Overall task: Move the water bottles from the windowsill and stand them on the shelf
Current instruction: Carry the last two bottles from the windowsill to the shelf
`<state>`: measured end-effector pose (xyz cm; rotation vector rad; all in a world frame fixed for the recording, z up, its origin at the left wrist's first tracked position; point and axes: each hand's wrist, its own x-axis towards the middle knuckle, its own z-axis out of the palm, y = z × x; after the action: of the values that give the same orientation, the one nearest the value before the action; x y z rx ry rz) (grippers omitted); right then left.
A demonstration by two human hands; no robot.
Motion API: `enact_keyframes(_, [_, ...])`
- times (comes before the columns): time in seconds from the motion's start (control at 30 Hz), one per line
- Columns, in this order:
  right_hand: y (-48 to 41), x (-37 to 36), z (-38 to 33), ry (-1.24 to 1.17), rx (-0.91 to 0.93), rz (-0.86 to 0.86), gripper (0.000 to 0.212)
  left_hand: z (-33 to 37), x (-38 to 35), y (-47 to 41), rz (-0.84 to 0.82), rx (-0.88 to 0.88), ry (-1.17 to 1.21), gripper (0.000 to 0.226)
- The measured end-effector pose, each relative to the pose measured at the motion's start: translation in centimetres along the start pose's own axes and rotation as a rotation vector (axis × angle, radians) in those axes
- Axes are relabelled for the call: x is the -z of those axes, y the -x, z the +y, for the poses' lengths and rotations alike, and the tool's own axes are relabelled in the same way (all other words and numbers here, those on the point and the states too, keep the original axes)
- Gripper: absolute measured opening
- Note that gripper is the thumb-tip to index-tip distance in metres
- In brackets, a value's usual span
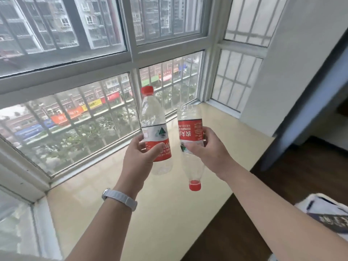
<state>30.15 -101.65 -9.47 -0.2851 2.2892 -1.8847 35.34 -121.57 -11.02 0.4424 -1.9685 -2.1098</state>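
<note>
Through the barred window [79,113] we saw a street of colourful shop signs [75,112] and apartment blocks [56,21]. Dark wooden floor [282,185] lay to our right, with a dark door frame [301,102] beyond.

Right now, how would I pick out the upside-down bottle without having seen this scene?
Start at the cream windowsill under the barred window. Two clear red-labelled bottles are held above it; take the upside-down bottle in the right hand. Its red cap points down, while the upright bottle in the left hand has its cap on top.
</note>
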Motion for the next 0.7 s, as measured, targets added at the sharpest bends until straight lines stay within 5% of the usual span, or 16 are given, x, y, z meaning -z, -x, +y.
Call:
enact_keyframes(0.1, [0.6, 4.9, 0.4, 0.028, -0.02, 0.095, 0.043, 0.1, -4.6, -0.4, -0.073, 0.009, -0.04, 0.074])
enact_keyframes(0.33, [1.6, 16.5, 2.7, 0.002, -0.026, 0.267, 0.041, 0.3, -16.7, -1.5, -0.233, -0.009, -0.109, 0.055])
enact_keyframes(0.57, [1.6, 28.0, 5.2, -0.069, -0.053, 0.418, 0.053, -0.2, -29.2, -3.0, -0.388, -0.026, -0.164, 0.075])
enact_keyframes(0.7, [1.9, 33.4, 6.3, -0.083, -0.043, 0.503, 0.037, -0.6, -35.7, -3.2, -0.481, -0.045, -0.183, 0.066])
